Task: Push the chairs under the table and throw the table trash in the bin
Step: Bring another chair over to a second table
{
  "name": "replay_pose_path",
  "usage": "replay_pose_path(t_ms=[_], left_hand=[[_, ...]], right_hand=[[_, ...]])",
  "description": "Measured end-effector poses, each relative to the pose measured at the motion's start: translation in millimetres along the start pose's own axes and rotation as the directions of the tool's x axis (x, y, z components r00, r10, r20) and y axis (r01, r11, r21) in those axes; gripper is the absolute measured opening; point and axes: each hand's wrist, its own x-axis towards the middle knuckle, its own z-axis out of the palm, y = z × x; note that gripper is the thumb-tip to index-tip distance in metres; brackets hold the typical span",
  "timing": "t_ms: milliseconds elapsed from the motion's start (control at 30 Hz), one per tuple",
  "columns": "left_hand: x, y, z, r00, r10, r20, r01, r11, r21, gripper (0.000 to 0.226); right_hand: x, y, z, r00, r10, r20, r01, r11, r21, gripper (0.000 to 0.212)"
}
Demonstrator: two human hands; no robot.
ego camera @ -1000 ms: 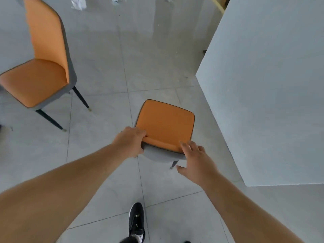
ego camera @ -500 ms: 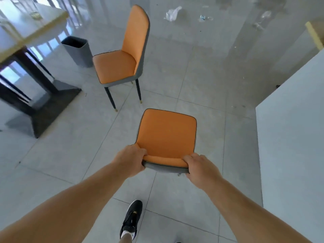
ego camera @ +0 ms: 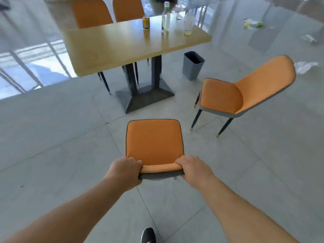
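An orange chair [ego camera: 154, 139] stands right in front of me, seat facing the wooden table [ego camera: 122, 44]. My left hand [ego camera: 125, 170] grips the left end of its backrest top and my right hand [ego camera: 192, 168] grips the right end. A second orange chair [ego camera: 226, 97] stands to the right, turned sideways, away from the table. On the far part of the table stand a can [ego camera: 146, 22] and several clear bottles [ego camera: 165, 18]. A grey bin [ego camera: 192, 64] sits on the floor by the table's right side.
Two more orange chairs [ego camera: 91, 12] are tucked at the table's far side. The table's dark pedestal base [ego camera: 143, 97] lies between me and the tabletop. Scattered litter [ego camera: 306, 66] lies on the tiled floor at the right. My shoe [ego camera: 148, 235] shows below.
I have turned left with the held chair; the table, bin and bottles have come into view ahead, and the white wall at the right has gone out of view.
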Motion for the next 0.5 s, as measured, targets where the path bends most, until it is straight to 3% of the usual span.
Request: replay_pose_path(t_ms=[233, 367, 500], left_hand=[[69, -80, -13, 0.978, -0.198, -0.072, 0.2, 0.979, 0.034, 0.031], [118, -116, -27, 0.968, -0.249, 0.031, 0.244, 0.905, -0.349, 0.021], [176, -143, -50, 0.957, -0.288, 0.042, 0.28, 0.87, -0.405, 0.014]], right_hand=[[144, -20, -55, 0.994, -0.109, 0.022, 0.11, 0.989, -0.096, 0.03], [217, -12, -83, 0.984, -0.172, 0.05, 0.177, 0.976, -0.126, 0.027], [292, 4, -118, 0.97, -0.238, 0.056, 0.244, 0.958, -0.151, 0.025]])
